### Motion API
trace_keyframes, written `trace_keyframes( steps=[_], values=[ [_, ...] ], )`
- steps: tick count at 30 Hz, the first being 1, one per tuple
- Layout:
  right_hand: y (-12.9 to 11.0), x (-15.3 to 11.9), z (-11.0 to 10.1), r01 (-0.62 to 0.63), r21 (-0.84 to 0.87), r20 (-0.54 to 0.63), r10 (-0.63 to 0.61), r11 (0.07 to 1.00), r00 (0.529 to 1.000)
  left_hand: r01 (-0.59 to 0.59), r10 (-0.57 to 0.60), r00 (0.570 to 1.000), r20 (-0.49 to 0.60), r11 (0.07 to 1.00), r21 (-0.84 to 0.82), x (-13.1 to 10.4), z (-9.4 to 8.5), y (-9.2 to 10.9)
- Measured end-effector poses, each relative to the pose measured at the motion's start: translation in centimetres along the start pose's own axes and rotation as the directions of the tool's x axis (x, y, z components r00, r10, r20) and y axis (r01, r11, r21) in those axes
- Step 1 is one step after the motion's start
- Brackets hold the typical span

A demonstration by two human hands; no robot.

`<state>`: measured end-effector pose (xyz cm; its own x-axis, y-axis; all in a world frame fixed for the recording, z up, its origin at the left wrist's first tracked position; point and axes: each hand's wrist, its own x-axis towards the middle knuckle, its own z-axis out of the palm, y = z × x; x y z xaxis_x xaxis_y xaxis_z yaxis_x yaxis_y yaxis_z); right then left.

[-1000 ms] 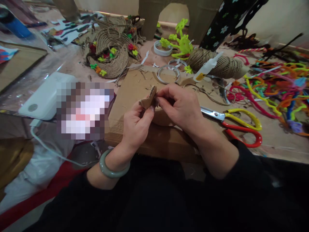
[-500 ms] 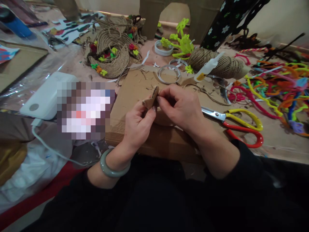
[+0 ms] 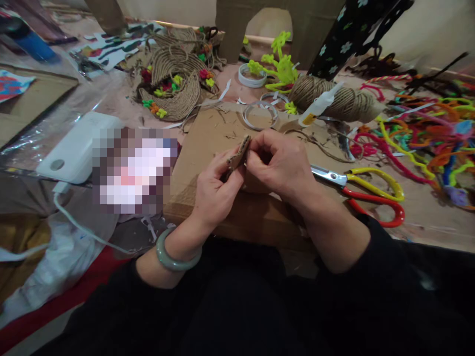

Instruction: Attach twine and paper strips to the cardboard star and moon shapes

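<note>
A small piece of corrugated cardboard [image 3: 238, 153] is pinched in my left hand [image 3: 217, 190], its fluted cut edge facing up. My right hand [image 3: 279, 160] is closed, thumb against fingertips, right at the piece's right edge; whatever its fingertips hold, if anything, is hidden. Both hands are over a flat cardboard box [image 3: 208, 129] at the table's near edge. Scissors [image 3: 336, 178] with one yellow and one red handle lie just right of my right wrist. Past my hands are a roll of tape [image 3: 272, 114] and a white glue bottle [image 3: 317, 106].
A twine roll [image 3: 334, 97] and yellow-green pipe-cleaner shapes [image 3: 284, 69] stand behind. Coiled twine work [image 3: 174, 74] lies at back left, tangled pipe cleaners [image 3: 445, 133] at right. A white power bank [image 3: 79, 148] with a cable is at left, beside a blurred-out patch.
The cardboard piece has tilted, so more of its fluted edge shows. It has shifted slightly right with my left hand. My right hand stays close against it.
</note>
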<state>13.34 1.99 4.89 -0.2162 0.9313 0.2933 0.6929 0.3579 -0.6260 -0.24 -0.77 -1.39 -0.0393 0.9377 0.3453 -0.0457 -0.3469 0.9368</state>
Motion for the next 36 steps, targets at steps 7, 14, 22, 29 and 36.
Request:
trace_keyframes(
  steps=[7, 14, 22, 29, 36],
  values=[
    [0.23, 0.05, 0.1, 0.048, 0.033, -0.016, -0.047, 0.998, 0.999, -0.016, 0.014, 0.998, -0.054, 0.999, -0.036, 0.17, 0.1, -0.31],
    [0.51, 0.04, 0.16, 0.091, 0.076, -0.02, -0.09, 0.993, 0.996, -0.015, 0.008, 0.994, -0.107, 0.998, -0.066, 0.42, 0.2, -0.25],
    [0.41, -0.15, 0.38, 0.114, 0.066, -0.03, -0.112, 0.991, 0.993, -0.039, 0.034, 0.993, -0.113, 0.998, -0.047, 0.07, 0.28, -0.68],
    [0.17, -0.3, 0.28, 0.099, 0.029, -0.058, -0.097, 0.995, 0.994, -0.143, 0.149, 0.987, -0.055, 0.986, 0.088, 0.03, 0.12, -0.06],
    [0.11, -0.36, 0.21, 0.089, 0.024, -0.063, -0.088, 0.996, 0.994, -0.126, 0.129, 0.991, -0.033, 0.988, 0.084, 0.08, 0.05, 0.04]
  ],
)
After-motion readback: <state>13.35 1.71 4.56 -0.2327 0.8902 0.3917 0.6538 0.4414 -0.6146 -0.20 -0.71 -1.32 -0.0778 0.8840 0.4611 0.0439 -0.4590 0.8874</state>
